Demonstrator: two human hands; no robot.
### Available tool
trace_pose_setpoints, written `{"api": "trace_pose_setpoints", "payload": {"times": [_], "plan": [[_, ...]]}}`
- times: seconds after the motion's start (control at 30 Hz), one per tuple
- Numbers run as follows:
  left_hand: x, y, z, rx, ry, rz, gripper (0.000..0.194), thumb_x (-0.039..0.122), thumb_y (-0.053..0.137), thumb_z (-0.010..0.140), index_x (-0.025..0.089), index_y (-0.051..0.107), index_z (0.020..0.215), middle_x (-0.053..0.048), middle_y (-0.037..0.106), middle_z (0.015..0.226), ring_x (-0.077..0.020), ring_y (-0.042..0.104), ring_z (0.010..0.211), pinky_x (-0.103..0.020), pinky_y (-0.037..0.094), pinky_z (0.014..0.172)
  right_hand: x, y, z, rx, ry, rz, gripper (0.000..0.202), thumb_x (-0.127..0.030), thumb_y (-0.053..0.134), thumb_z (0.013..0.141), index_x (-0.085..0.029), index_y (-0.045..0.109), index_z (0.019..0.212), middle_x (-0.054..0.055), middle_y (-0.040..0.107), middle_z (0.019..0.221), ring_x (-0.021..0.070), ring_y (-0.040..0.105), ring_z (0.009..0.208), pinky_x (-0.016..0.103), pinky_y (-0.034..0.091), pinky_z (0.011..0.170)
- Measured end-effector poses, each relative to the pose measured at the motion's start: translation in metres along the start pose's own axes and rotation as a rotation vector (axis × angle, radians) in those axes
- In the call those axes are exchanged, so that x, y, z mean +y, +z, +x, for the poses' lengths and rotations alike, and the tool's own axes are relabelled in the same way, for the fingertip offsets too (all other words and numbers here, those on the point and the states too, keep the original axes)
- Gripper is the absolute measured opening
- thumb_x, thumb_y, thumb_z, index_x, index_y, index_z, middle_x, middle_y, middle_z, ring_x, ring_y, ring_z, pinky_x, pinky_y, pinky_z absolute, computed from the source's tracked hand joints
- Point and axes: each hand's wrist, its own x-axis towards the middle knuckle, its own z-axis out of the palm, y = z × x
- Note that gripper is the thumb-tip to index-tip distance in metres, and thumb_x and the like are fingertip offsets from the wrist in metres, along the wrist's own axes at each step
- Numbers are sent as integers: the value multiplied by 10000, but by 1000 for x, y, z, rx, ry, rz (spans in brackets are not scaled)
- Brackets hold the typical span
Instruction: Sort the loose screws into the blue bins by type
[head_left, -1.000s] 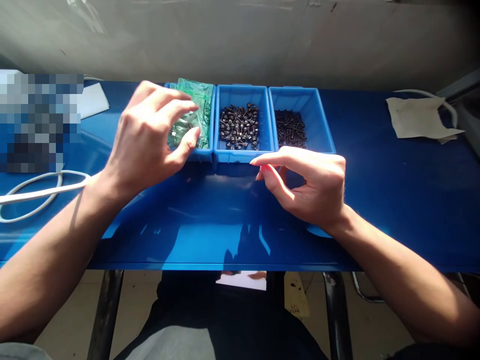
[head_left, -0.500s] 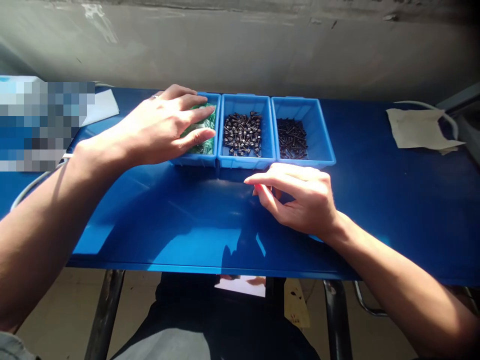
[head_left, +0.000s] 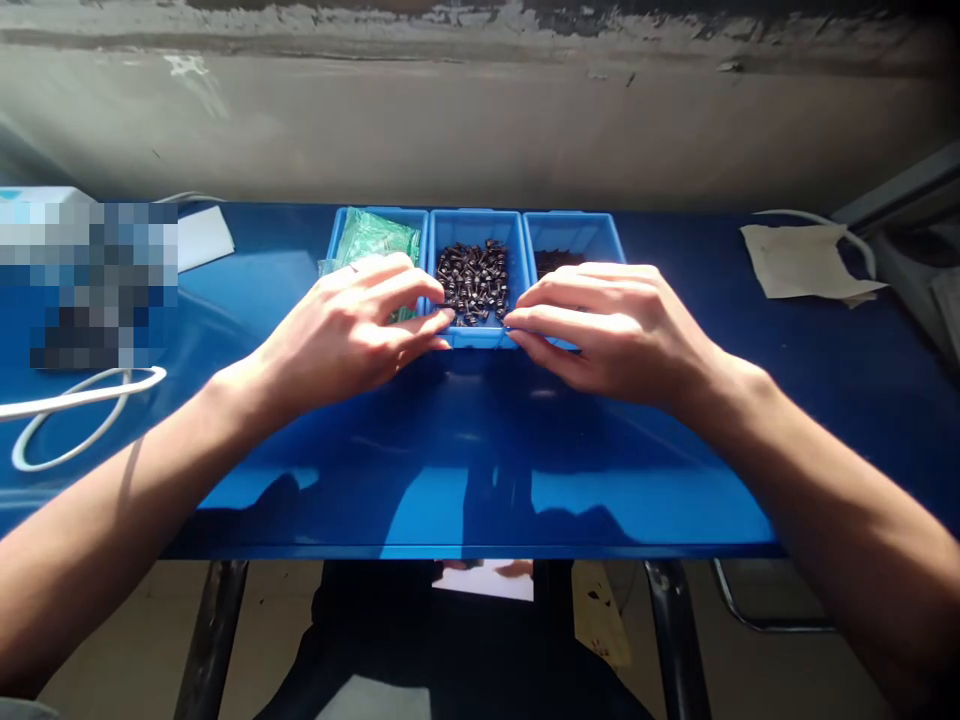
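Observation:
Three blue plastic bins stand side by side on the blue table. My left hand (head_left: 367,320) has its fingers bent together at the front left corner of the middle bin (head_left: 476,336), partly covering the left bin (head_left: 337,240). At that bin's front right corner, my right hand (head_left: 600,325) has its fingertips drawn together on the rim and hides the front of the right bin (head_left: 619,240). Dark bolts (head_left: 472,280) fill the middle bin. Green-tinted plastic bags (head_left: 379,235) lie in the left bin, and dark screws (head_left: 559,260) show in the right one.
The blue table (head_left: 465,430) runs up to a grey wall (head_left: 465,140). A white cable (head_left: 82,400) loops at the left near a white paper (head_left: 204,240) and a blurred-out patch. Brown paper (head_left: 802,260) lies at the right. Beneath the table edge is a bright screen (head_left: 484,580).
My left hand has come off the green bags and moved right and down to the middle bin's corner. My right hand has moved up to its other corner. The view has shifted slightly.

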Motion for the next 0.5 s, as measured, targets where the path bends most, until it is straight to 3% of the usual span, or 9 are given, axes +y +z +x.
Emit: {"api": "trace_pose_setpoints", "payload": {"times": [0.17,0.3,0.5], "plan": [[9,6,-12,30,-132,-99,248,244,710,1121,333,785,1340,-38,836,1250,-238,804,1028,-419,700,916,-12,21,-17,135,0,-167,154,-223,673,1084,-206,805,1161,92,872,1097,236,781,870,405,635,740],[15,6,-17,-7,-188,-83,290,235,640,1162,363,747,1399,-10,822,1311,-226,799,1102,-425,701,966,-24,26,-20,157,55,-183,160,-162,633,1097,-151,779,1162,98,860,1115,234,784,914,397,620,766],[22,6,-16,163,-55,117,363,180,777,1076,269,727,1425,-57,793,1333,-266,763,1130,-456,684,925,-28,23,-19,286,19,-226,141,-161,694,1089,-151,768,1209,78,841,1105,212,751,923,379,580,778]]}}
